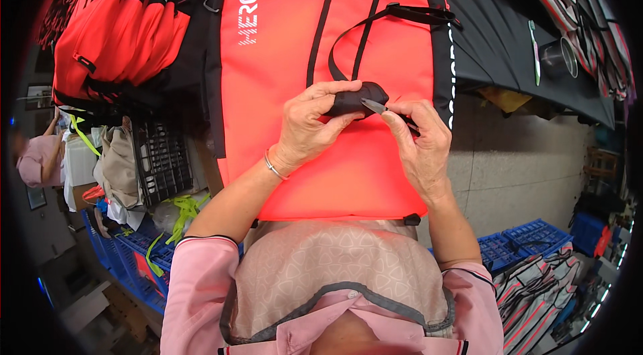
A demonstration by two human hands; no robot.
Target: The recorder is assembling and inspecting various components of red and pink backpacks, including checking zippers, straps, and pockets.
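A red-orange bag [281,47] with black side panels and thin black straps lies flat in front of me. My left hand [308,120] pinches a dark padded strap piece [351,100] between thumb and fingers above the bag. Closed around a pair of thread snips [375,106], my right hand [423,134] brings their pointed metal tip against the padded piece. Part of the snips is hidden by my fingers. A loose black webbing strap [362,23] loops from the padded piece up to a buckle [395,10] at the upper right of the bag.
More red bags [134,27] are piled at the upper left. On the black table cover [495,47] at the right are a toothbrush [534,53] and a clear cup [559,59]. Blue crates [536,238] stand lower right; a black crate [161,154] is at left.
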